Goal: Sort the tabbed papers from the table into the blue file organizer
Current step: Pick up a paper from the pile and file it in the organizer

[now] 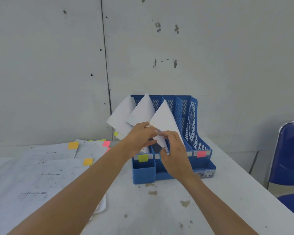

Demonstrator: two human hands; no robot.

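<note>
The blue file organizer (193, 126) stands at the back of the table against the wall, with a yellow label (143, 158) and a pink label (201, 154) on its front strip. Three white papers lean up out of its slots, the nearest being a sheet (165, 119) in the middle slot. My left hand (141, 136) and my right hand (173, 150) both pinch this sheet's lower edge just above the slot. More tabbed papers (46, 167) lie spread on the table's left, with orange, yellow and pink tabs.
A blue chair (288, 160) stands off the table's right edge. A small blue pen cup (143, 172) is part of the organizer's front left. The grey table top (159, 209) is stained. A wall rises directly behind.
</note>
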